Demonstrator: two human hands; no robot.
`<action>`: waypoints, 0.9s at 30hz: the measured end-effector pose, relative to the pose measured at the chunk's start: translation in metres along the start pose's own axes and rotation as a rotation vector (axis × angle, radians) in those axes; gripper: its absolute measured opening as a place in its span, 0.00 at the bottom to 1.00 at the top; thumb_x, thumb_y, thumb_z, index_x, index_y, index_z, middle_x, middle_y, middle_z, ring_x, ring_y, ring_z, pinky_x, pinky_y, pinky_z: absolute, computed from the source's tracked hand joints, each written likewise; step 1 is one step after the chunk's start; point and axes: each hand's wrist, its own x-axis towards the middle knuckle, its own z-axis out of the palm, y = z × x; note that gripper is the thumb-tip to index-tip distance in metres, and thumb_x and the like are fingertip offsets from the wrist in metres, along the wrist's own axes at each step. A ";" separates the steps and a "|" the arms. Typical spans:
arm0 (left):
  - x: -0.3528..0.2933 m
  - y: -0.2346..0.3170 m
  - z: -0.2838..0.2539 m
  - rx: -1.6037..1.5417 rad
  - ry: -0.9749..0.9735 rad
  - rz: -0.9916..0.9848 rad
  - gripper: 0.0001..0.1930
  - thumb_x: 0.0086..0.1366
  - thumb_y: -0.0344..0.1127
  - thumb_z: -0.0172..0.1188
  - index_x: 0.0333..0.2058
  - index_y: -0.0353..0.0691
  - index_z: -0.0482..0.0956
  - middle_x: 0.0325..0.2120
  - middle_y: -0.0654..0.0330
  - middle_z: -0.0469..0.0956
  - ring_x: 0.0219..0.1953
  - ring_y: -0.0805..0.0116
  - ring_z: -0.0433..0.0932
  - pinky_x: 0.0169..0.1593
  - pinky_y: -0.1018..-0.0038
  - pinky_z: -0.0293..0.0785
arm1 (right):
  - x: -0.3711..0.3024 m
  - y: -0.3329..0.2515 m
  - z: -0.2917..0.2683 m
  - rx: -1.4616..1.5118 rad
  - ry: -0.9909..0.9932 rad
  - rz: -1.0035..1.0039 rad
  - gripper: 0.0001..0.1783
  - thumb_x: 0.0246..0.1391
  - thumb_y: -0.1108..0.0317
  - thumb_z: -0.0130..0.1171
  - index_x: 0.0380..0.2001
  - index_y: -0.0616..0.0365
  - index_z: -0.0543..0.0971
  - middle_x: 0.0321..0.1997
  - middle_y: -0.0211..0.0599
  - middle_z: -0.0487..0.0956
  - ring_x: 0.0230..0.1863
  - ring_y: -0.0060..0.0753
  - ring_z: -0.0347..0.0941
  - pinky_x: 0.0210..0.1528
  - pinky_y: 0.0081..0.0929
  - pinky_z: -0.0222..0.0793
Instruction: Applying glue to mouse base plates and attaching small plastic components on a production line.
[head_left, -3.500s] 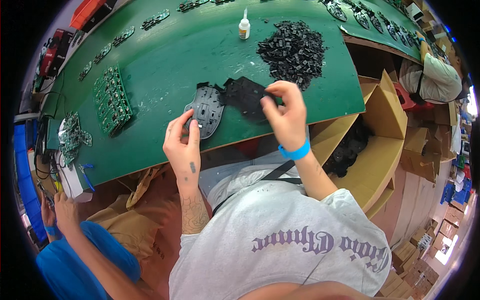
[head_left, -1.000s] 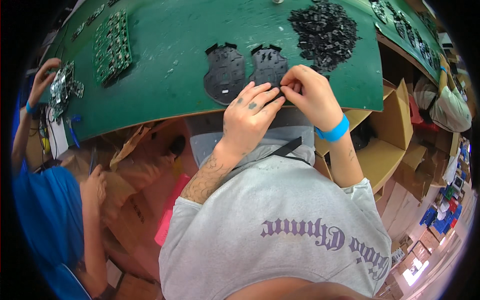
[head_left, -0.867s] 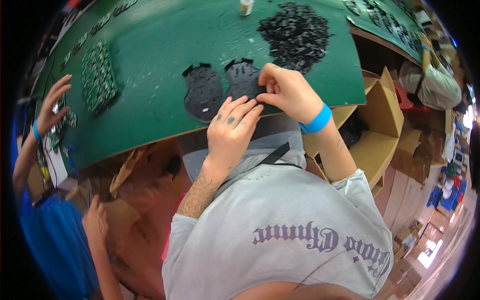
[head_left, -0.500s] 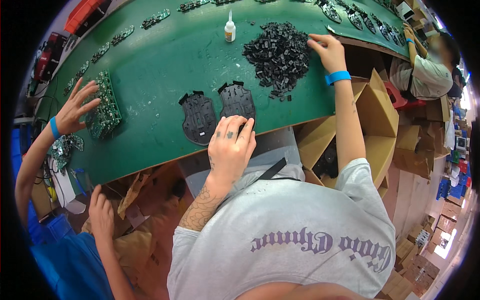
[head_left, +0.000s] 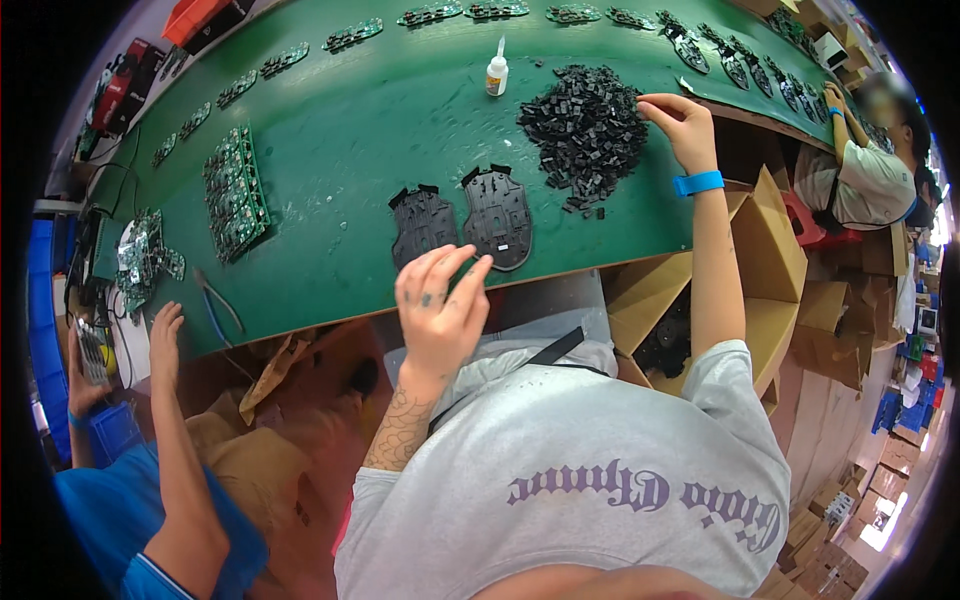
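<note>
**Right hand at parts pile, left hand by two black shells**

Head view: two black plastic shells [head_left: 462, 220] lay side by side near the front edge of the green table [head_left: 340, 130], long axes running front to back, notched ends pointing away from the person. Left hand [head_left: 437, 305] hovered just before them, fingers [head_left: 470, 280] slightly apart, holding nothing. Right hand [head_left: 680, 125] reached the pile of small black parts [head_left: 585, 135], fingers pinched at its edge; what they gripped, cannot tell. White glue bottle [head_left: 496, 73] stood upright behind the pile. Brown cardboard boxes [head_left: 770, 270] sat open, right of the table. Green circuit boards [head_left: 235, 190] lay left.
</note>
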 end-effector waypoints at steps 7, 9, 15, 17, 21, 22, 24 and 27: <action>-0.022 -0.017 -0.016 0.060 0.013 -0.111 0.16 0.50 0.25 0.61 0.41 0.43 0.81 0.43 0.61 0.76 0.47 0.60 0.73 0.51 0.64 0.66 | -0.031 -0.052 0.024 0.178 -0.077 0.047 0.09 0.49 0.75 0.64 0.36 0.63 0.82 0.32 0.33 0.82 0.35 0.20 0.77 0.39 0.17 0.71; -0.030 -0.018 -0.016 0.073 0.005 -0.108 0.17 0.50 0.25 0.62 0.41 0.44 0.81 0.44 0.63 0.76 0.47 0.61 0.72 0.51 0.64 0.66 | -0.060 -0.086 0.053 0.200 -0.136 0.022 0.09 0.48 0.78 0.63 0.35 0.62 0.82 0.32 0.32 0.82 0.33 0.20 0.76 0.37 0.16 0.71; -0.038 -0.018 -0.007 0.085 0.053 -0.143 0.18 0.49 0.26 0.63 0.41 0.45 0.82 0.44 0.64 0.76 0.47 0.62 0.71 0.51 0.64 0.66 | -0.136 -0.118 0.166 0.499 -0.283 0.167 0.07 0.48 0.79 0.62 0.34 0.65 0.82 0.33 0.34 0.82 0.35 0.22 0.78 0.37 0.18 0.73; -0.040 -0.016 -0.005 0.086 0.080 -0.167 0.18 0.48 0.26 0.63 0.41 0.45 0.82 0.44 0.64 0.76 0.47 0.62 0.71 0.51 0.64 0.66 | -0.140 -0.116 0.178 0.590 -0.289 0.195 0.08 0.49 0.79 0.62 0.34 0.65 0.82 0.34 0.35 0.82 0.35 0.22 0.78 0.38 0.19 0.73; -0.042 -0.017 -0.003 0.063 0.109 -0.166 0.18 0.48 0.26 0.63 0.40 0.45 0.83 0.44 0.64 0.75 0.47 0.62 0.71 0.51 0.65 0.66 | -0.141 -0.116 0.178 0.111 -0.306 -0.153 0.09 0.48 0.79 0.62 0.36 0.62 0.82 0.34 0.36 0.82 0.33 0.24 0.77 0.35 0.17 0.71; -0.043 -0.017 -0.003 0.060 0.112 -0.171 0.18 0.48 0.26 0.63 0.40 0.45 0.83 0.44 0.64 0.75 0.47 0.62 0.71 0.51 0.65 0.66 | -0.140 -0.117 0.177 -0.006 -0.326 -0.224 0.10 0.48 0.79 0.62 0.36 0.60 0.83 0.32 0.36 0.81 0.31 0.23 0.76 0.33 0.18 0.70; -0.044 -0.017 -0.004 0.059 0.107 -0.165 0.18 0.48 0.27 0.63 0.40 0.45 0.83 0.44 0.64 0.75 0.47 0.63 0.71 0.51 0.65 0.66 | -0.140 -0.118 0.181 0.005 -0.250 -0.288 0.09 0.45 0.75 0.64 0.32 0.54 0.84 0.26 0.35 0.78 0.26 0.31 0.72 0.27 0.25 0.68; -0.044 -0.018 -0.004 0.046 0.116 -0.166 0.18 0.47 0.27 0.64 0.40 0.45 0.83 0.44 0.65 0.75 0.46 0.63 0.71 0.51 0.65 0.66 | -0.138 -0.118 0.177 -0.069 -0.310 -0.319 0.09 0.42 0.75 0.65 0.31 0.54 0.84 0.28 0.32 0.76 0.31 0.33 0.71 0.32 0.27 0.68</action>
